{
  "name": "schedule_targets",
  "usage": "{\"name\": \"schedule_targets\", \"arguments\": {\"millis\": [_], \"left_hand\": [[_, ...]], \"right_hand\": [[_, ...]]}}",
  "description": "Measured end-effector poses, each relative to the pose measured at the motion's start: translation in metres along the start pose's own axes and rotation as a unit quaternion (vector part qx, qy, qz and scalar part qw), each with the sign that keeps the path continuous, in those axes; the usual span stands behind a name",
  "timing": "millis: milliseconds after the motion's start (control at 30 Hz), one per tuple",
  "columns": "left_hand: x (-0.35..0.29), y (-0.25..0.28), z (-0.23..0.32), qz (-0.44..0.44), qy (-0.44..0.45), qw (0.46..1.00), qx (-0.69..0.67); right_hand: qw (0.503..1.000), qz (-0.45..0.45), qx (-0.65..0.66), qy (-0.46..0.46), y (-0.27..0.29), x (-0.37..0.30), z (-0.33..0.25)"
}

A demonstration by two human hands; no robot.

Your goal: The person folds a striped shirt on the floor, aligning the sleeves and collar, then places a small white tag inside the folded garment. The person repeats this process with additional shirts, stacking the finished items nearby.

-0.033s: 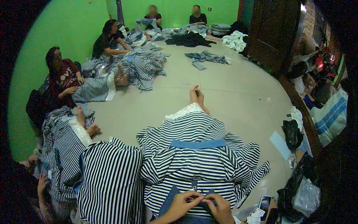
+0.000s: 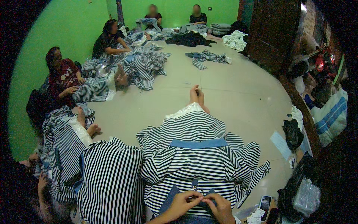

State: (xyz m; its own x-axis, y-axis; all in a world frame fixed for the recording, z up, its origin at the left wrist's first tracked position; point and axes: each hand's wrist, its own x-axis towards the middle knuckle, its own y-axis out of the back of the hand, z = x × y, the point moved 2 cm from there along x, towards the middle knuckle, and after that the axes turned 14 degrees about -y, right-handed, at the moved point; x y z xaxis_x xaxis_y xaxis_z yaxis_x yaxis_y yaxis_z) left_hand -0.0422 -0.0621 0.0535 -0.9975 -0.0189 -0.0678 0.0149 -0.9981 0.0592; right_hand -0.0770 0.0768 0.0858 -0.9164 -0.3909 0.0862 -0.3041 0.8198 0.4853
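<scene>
Across my outstretched legs lies a black-and-white striped garment (image 2: 194, 164) with a blue denim band (image 2: 198, 144) over it. Denim flaps flank a short denim tab with a round button (image 2: 194, 187) close to my fingers. My left hand (image 2: 182, 201) is closed in a pinch just above the denim. Its fingertips meet those of my right hand (image 2: 220, 206), also pinched. Whatever sits between the fingertips is too small or hidden to make out. On my left rises a tall stack of folded striped garments (image 2: 110, 183).
To my right lie a phone (image 2: 265, 204), white paper tags (image 2: 255, 216), a pen (image 2: 242, 201) and a clear plastic packet (image 2: 306, 198). Several people sit along the green wall (image 2: 56, 30) among striped garment piles (image 2: 140, 69). Another person's hand (image 2: 43, 181) is at the lower left.
</scene>
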Motion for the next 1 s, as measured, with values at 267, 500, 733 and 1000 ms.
{"name": "schedule_targets", "arguments": {"millis": [267, 500, 733, 1000], "left_hand": [[-0.001, 0.002, -0.006, 0.028, -0.091, 0.995, 0.027], [-0.005, 0.003, -0.008, 0.071, -0.087, 0.990, 0.086], [-0.013, 0.011, -0.014, 0.032, 0.007, 0.999, 0.010], [-0.037, 0.012, -0.020, 0.060, -0.015, 0.985, 0.163]], "right_hand": [[0.993, -0.062, 0.059, -0.084, -0.006, 0.000, 0.009], [0.996, -0.042, -0.066, 0.043, -0.017, -0.005, 0.024], [0.990, -0.042, -0.085, 0.109, -0.022, -0.009, 0.031], [0.982, -0.012, -0.123, 0.141, -0.033, -0.025, 0.033]]}}
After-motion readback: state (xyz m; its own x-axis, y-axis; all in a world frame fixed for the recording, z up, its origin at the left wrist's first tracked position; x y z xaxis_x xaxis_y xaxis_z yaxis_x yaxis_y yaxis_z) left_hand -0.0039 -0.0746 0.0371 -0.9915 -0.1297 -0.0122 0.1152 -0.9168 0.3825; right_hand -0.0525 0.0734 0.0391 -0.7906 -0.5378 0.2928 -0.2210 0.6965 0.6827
